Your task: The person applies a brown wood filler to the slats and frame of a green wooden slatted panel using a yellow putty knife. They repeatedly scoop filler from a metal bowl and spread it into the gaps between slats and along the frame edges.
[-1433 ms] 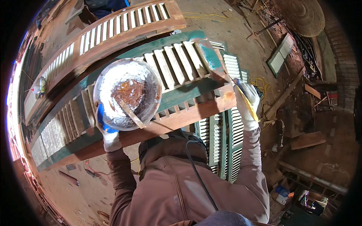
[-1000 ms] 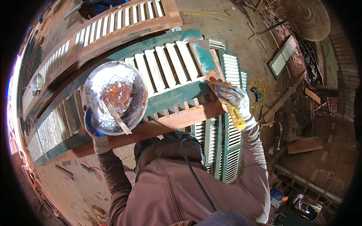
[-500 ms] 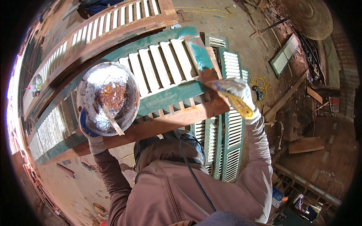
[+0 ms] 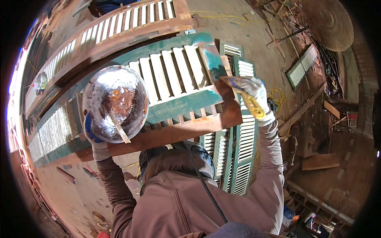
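Both grips are closed on something. Nearest the body, the gloved left hand (image 4: pixel 96 143) cups a shiny metal bowl (image 4: pixel 115 104) from underneath, its fingers curled round the bowl's lower left rim. The bowl has rusty brown smears inside, and a flat stick (image 4: pixel 118 129) leans out over its near edge. It hangs above the left half of a green louvred shutter (image 4: pixel 174 83) that lies flat, raised off the floor.

Over on the other side, the gloved right hand (image 4: pixel 251 90) is wrapped round a yellow handle (image 4: pixel 253 107), which looks like that of a brush. The tool's working end is at the near right corner of the green shutter, where the bare reddish-brown wooden rail (image 4: pixel 190 129) along the near edge meets the shutter's right end; the tip itself is hidden by the glove. Fresh green paint covers the shutter's cross rail and its right end, while the slats between are pale.

Below that right corner, further green shutters (image 4: pixel 238 158) with white slats lie on the floor. Past the far edge of the worked shutter lies a brown, unpainted louvred shutter (image 4: pixel 131 23), running alongside it. Beyond on the dirt floor (image 4: pixel 254 35) are yellow cord (image 4: pixel 222 16), a framed panel (image 4: pixel 302 66) to the right, a round woven basket (image 4: pixel 331 23) at the far right, and loose planks (image 4: pixel 319 162).
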Demonstrator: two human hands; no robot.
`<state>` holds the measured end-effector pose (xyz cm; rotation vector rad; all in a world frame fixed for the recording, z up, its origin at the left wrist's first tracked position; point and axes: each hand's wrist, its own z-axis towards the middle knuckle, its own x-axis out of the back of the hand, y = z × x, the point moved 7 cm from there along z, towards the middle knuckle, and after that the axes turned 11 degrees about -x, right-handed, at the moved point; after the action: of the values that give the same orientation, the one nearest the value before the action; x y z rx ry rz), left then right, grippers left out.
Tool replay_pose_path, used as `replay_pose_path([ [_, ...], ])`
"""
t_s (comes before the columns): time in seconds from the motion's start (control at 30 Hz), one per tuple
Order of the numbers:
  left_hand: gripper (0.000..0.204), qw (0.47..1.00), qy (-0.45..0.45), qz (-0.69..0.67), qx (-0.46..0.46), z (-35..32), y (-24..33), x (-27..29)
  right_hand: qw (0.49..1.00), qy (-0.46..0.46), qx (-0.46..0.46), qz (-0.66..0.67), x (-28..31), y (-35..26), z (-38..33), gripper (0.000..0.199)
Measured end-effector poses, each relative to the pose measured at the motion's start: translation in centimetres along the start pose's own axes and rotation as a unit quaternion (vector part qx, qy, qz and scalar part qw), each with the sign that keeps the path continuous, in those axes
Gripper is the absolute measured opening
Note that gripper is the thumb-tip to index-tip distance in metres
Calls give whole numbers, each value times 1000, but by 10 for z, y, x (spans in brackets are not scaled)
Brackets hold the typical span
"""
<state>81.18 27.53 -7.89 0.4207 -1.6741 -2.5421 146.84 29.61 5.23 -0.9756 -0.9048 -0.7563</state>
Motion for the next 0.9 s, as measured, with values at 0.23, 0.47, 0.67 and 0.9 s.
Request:
replay_pose_path([
  [0.23,47,998,9,48,-29,-12,10,3,988,-74,36,129,7,-22,19,30],
  [0.47,47,961,-41,239,-135,-13,18,-8,997,52,49,-23,-25,39,115,32],
  [0.67,45,989,36,132,-55,-27,-8,22,989,10,141,45,-57,41,132,40],
  [0.9,42,951,73,280,-108,-52,41,2,987,-37,153,21,-20,30,141,30],
])
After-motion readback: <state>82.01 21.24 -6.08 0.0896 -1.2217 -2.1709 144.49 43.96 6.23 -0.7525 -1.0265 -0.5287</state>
